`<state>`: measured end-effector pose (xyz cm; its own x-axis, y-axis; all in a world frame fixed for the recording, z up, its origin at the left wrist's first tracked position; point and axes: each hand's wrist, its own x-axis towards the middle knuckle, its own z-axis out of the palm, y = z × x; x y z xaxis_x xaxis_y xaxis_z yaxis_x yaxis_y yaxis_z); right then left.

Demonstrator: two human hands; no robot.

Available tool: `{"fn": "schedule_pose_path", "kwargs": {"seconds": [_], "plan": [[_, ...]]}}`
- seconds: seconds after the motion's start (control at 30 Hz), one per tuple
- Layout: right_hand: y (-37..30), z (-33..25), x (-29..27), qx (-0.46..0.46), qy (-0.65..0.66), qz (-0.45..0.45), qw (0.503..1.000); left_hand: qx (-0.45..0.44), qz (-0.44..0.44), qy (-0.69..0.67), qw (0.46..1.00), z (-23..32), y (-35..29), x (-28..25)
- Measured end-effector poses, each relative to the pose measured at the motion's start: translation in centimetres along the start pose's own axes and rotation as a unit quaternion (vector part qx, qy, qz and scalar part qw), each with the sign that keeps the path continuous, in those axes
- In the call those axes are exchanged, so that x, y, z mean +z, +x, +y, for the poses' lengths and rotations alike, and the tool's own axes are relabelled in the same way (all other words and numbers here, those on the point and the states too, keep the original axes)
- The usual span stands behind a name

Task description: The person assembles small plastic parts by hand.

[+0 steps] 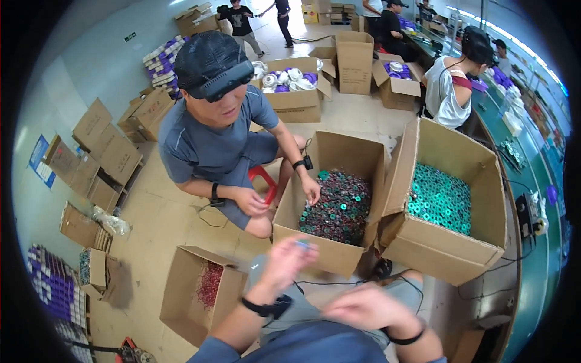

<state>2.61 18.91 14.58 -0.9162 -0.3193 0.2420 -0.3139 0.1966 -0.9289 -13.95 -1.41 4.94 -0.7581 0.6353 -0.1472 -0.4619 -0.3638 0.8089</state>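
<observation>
My left hand (287, 264) is raised over my lap, near the front wall of an open cardboard box (330, 257). Its fingers are pinched around a small green part (303, 244), too blurred to make out exactly. My right hand (365, 307) hovers above my right thigh, smeared by motion, so its fingers cannot be read. Inside the box lies a heap of small dark, reddish parts (339, 209) with scattered green rings. Across from me a seated person reaches one hand (310, 190) into that heap.
A taller carton (454, 257) of green ring-shaped parts (439, 199) stands right of the heap. At lower left, a tilted box (181, 296) holds thin red pieces (210, 284). A green workbench (532, 302) runs along the right. A black cable (339, 283) crosses near my knees.
</observation>
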Motion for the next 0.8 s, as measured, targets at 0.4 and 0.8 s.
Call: {"fn": "schedule_pose_path", "kwargs": {"seconds": [0.4,0.8], "plan": [[-4.5,6.6,2.1,0.185,-0.046,0.291,0.938,-0.124,-0.148,-0.043,0.980,-2.8,-5.8,-1.5],[-2.1,10.0,5.3,0.112,0.055,0.376,0.918,-0.202,-0.241,-0.085,0.945,-7.2,-5.0,2.0]]}}
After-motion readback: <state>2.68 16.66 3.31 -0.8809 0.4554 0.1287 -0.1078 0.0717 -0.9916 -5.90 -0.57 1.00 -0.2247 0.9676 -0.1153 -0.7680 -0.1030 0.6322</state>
